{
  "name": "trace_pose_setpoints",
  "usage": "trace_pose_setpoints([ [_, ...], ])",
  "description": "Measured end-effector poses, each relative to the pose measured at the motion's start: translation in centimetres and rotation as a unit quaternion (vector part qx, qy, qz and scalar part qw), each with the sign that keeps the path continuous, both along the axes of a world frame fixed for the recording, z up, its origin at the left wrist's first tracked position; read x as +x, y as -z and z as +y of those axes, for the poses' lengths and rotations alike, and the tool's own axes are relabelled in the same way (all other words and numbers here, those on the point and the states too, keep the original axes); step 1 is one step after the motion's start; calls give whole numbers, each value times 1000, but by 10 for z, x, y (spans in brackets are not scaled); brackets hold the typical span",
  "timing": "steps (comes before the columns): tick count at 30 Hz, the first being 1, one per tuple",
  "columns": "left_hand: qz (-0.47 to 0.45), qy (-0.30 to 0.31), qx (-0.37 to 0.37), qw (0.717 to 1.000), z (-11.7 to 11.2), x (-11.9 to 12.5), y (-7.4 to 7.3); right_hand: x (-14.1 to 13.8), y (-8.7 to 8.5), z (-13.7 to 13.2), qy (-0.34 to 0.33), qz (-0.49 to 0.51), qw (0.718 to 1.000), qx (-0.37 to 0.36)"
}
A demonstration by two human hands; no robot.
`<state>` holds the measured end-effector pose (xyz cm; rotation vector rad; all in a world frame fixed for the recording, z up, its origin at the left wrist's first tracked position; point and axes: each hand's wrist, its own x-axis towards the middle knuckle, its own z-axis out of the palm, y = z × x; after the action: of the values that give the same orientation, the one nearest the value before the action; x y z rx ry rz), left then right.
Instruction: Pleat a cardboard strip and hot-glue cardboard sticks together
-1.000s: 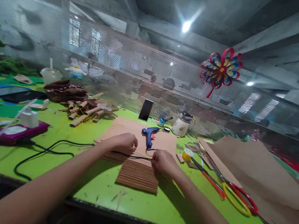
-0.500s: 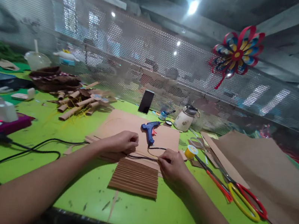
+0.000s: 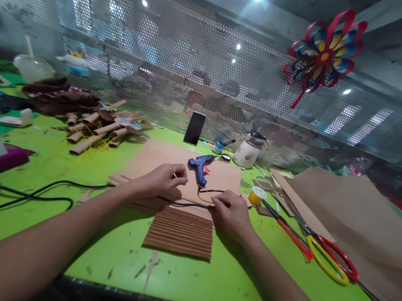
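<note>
In the head view, the left hand (image 3: 163, 180) hovers over the flat card sheets (image 3: 154, 156), its fingers loosely curled with the thumb pointing right; I cannot tell whether anything fine sits between them. The right hand (image 3: 233, 211) is just right of it and slightly nearer, fingertips drawn together at the end of a thin pale strand (image 3: 205, 199), which is too slight for me to say whether it is gripped. That strand lies near the middle of the surface (image 3: 111, 258), between the two hands and above the card.

A black cord (image 3: 185, 203) runs in from the left, passes beneath the left wrist and reaches the right hand. The blue glue gun (image 3: 201, 169) lies on the card just beyond the fingers, its nozzle pointing far and right. A corrugated piece (image 3: 180, 233) lies nearer, at the near edge of the sheets.

The strand could be lost or tangled, because it is so fine and sits close to the cord. A wrist catching the cord could drag the glue gun across the card, and if the gun is hot, its nozzle could mark the sheets or burn a fingertip straying too far forward
</note>
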<state>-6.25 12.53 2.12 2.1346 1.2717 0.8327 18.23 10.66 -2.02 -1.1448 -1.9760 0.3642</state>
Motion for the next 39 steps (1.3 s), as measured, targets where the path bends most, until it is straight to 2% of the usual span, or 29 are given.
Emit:
trace_pose_setpoints([
  [5,-55,28,-21,998,-4,0,-8,5,-7,0,-4,-13,1000,29],
  [8,-57,45,-37,997,-7,-2,-12,7,-13,-2,-6,-28,999,35],
  [11,-56,79,-58,994,-13,-3,-17,7,-21,-7,-40,23,999,-17],
  [14,-58,114,-54,990,-20,-2,-23,-1,-27,-14,-108,73,988,-80],
  [17,-67,141,-52,986,-24,-1,-29,-17,-28,-21,-180,62,977,-99],
  [19,-69,142,-45,986,-24,-3,-33,-25,-29,-23,-199,55,969,-136],
  [22,-23,115,-25,993,-27,-15,-42,-20,-37,-26,-183,69,964,-182],
  [25,76,104,-27,991,-40,-31,-49,2,-49,-33,-185,56,961,-199],
  [28,142,116,-56,981,-66,-41,-42,22,-53,-47,-207,2,955,-214],
  [33,177,102,-70,976,-105,-43,-10,26,-30,-75,-220,-35,955,-197],
  [36,165,60,-77,981,-113,-45,1,26,-17,-84,-193,-37,962,-191],
  [39,144,59,-89,984,-113,-47,5,29,-12,-85,-154,-32,968,-193],
])
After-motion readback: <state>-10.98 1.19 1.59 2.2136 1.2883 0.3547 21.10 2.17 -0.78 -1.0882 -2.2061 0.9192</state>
